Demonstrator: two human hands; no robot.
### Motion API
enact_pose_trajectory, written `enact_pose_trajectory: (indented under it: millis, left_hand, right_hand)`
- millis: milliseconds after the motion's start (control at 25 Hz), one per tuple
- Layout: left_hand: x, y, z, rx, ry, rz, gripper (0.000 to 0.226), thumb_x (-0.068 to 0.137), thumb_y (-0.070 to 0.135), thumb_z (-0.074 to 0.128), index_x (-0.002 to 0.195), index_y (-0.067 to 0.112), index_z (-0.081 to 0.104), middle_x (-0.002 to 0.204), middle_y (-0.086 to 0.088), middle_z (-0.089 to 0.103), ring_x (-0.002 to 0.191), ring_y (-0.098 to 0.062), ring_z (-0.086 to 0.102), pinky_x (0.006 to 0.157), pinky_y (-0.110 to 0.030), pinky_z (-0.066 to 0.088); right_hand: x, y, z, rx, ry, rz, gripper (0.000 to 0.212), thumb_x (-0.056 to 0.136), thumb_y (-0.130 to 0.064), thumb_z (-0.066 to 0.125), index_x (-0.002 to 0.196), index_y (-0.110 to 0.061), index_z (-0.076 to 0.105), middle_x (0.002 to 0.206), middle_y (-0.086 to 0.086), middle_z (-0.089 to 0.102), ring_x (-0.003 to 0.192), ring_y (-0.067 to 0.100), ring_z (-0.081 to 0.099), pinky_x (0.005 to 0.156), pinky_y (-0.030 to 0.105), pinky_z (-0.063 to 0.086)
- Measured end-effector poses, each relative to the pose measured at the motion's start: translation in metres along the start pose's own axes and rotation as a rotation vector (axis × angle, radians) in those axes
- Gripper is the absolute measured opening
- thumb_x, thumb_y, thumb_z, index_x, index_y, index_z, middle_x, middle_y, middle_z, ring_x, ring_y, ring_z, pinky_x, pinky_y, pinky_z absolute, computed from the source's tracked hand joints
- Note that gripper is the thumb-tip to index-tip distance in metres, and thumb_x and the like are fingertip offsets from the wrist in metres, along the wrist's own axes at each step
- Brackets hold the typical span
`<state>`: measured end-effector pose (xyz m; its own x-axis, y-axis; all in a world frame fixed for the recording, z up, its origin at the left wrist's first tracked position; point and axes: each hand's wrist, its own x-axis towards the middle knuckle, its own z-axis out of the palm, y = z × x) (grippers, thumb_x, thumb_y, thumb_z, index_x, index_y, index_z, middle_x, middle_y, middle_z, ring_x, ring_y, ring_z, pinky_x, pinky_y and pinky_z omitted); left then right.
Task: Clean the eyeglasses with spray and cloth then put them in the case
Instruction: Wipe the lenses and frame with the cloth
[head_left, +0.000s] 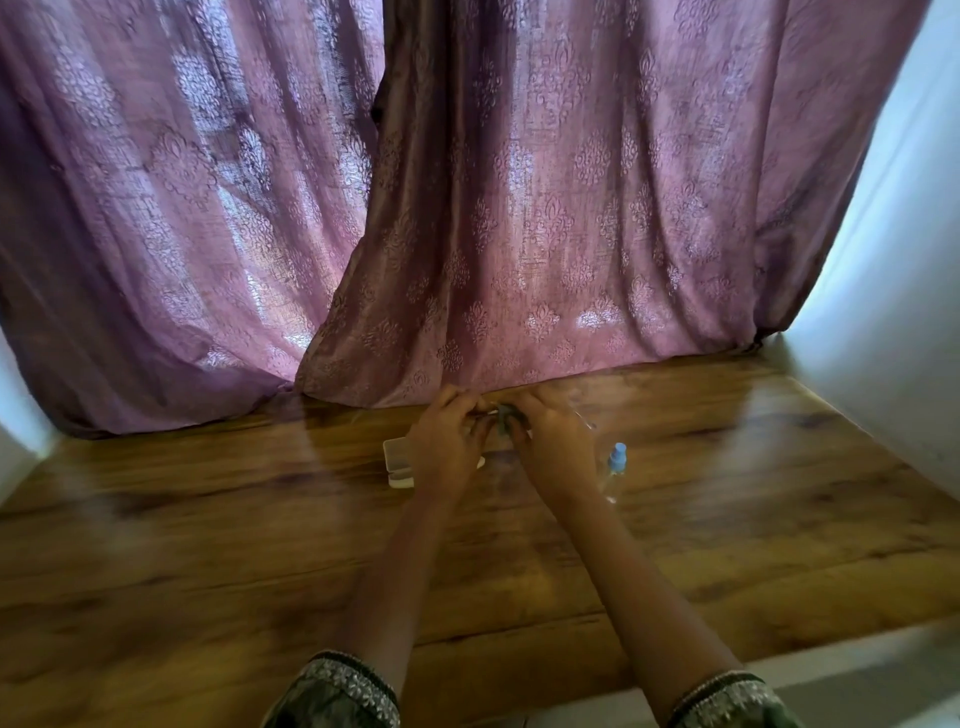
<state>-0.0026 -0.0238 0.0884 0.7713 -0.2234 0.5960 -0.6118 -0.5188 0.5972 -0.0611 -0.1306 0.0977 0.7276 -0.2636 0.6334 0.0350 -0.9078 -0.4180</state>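
Both my hands meet over the far middle of the wooden table (208, 545). My left hand (447, 441) grips the eyeglasses (584, 418), whose thin clear temple sticks out to the right past my other hand. My right hand (558, 441) pinches a small dark grey cloth (505, 415) against the glasses between the two hands. The lenses are hidden by my fingers. A pale, open case (399, 462) lies on the table just under and left of my left hand. A clear spray bottle (615, 467) with a blue cap stands right of my right wrist.
A purple patterned curtain (467, 208) hangs down to the table's far edge, right behind my hands. White walls (893, 312) close the table in on the right and left. The table's near edge shows at the lower right.
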Motion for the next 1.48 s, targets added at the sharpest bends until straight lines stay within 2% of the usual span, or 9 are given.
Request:
enact_pose_trajectory:
  millis: [160,280,360,600,880,1040,1240,1360,1480]
  left_hand:
    - [-0.002,-0.003,-0.002,-0.041,0.021,0.001,0.008,0.072,0.017,0.074,0.077,0.015,0.069,0.087,0.002,0.066,0.072,-0.013,0.063,0.058,-0.027,0.048]
    - [-0.001,-0.007,-0.002,-0.111,0.041,-0.005,0.009,0.07,0.017,0.076,0.075,0.014,0.069,0.085,0.001,0.067,0.068,-0.014,0.065,0.058,-0.029,0.051]
    - [-0.001,-0.008,0.0,-0.149,0.03,0.004,0.01,0.07,0.018,0.077,0.074,0.015,0.068,0.084,0.001,0.068,0.066,-0.013,0.065,0.058,-0.032,0.053]
    - [-0.001,-0.006,0.002,-0.223,0.001,0.006,0.01,0.071,0.013,0.075,0.077,0.015,0.068,0.082,0.001,0.07,0.067,-0.012,0.064,0.062,-0.036,0.054]
    - [0.006,-0.01,-0.01,-0.33,0.037,-0.07,0.01,0.071,0.015,0.076,0.075,0.018,0.068,0.079,0.005,0.069,0.072,-0.012,0.065,0.07,-0.033,0.056]
    - [0.027,-0.01,-0.015,-0.404,0.031,-0.235,0.008,0.072,0.021,0.075,0.076,0.02,0.068,0.076,0.006,0.067,0.076,-0.012,0.063,0.076,-0.033,0.051]
    - [0.044,-0.022,-0.024,-0.617,-0.029,-0.505,0.01,0.074,0.017,0.073,0.069,0.022,0.066,0.072,0.004,0.065,0.069,-0.008,0.059,0.076,-0.03,0.05]
    - [0.047,-0.023,-0.03,-0.779,-0.144,-0.732,0.01,0.076,0.015,0.071,0.071,0.017,0.063,0.065,0.001,0.058,0.045,0.001,0.05,0.047,-0.012,0.04]
    - [0.051,-0.031,-0.031,-0.797,-0.277,-0.958,0.016,0.075,0.025,0.071,0.065,0.018,0.061,0.057,0.005,0.055,0.041,-0.003,0.039,0.037,-0.015,0.03]
  right_hand:
    - [0.001,0.03,-0.002,0.06,0.016,0.219,0.021,0.078,-0.007,0.061,0.096,-0.016,0.067,0.09,0.009,0.067,0.072,0.029,0.063,0.063,0.039,0.052]
    - [-0.001,0.054,-0.008,0.085,0.062,0.43,0.02,0.079,-0.007,0.059,0.095,-0.017,0.067,0.098,0.008,0.066,0.08,0.028,0.064,0.065,0.028,0.046]
    - [-0.001,0.052,-0.009,0.086,0.089,0.432,0.018,0.08,-0.008,0.059,0.095,-0.015,0.067,0.098,0.008,0.066,0.079,0.028,0.064,0.064,0.028,0.045]
    - [-0.003,0.021,0.001,0.045,0.02,0.084,0.019,0.081,-0.009,0.061,0.098,-0.016,0.066,0.09,0.006,0.067,0.067,0.029,0.061,0.058,0.034,0.047]
    - [-0.016,0.069,-0.002,0.25,0.202,0.476,0.017,0.081,-0.009,0.061,0.095,-0.014,0.068,0.085,0.009,0.071,0.071,0.023,0.065,0.065,0.025,0.048]
    - [-0.025,0.084,0.006,0.489,0.295,0.667,0.016,0.082,-0.006,0.056,0.087,-0.018,0.064,0.073,0.007,0.064,0.067,0.029,0.063,0.066,0.048,0.055]
    - [-0.034,0.083,0.012,0.812,0.112,0.908,0.022,0.089,-0.003,0.044,0.087,-0.014,0.063,0.082,0.009,0.057,0.064,0.019,0.054,0.051,0.027,0.046]
    - [-0.026,0.069,0.003,0.896,-0.021,0.922,0.023,0.089,-0.013,0.052,0.068,-0.013,0.061,0.065,0.006,0.053,0.055,0.016,0.047,0.049,0.023,0.038]
    - [-0.018,0.061,-0.005,0.922,-0.129,0.801,0.022,0.091,-0.028,0.053,0.081,-0.015,0.067,0.063,0.002,0.052,0.055,0.011,0.045,0.053,0.024,0.037]
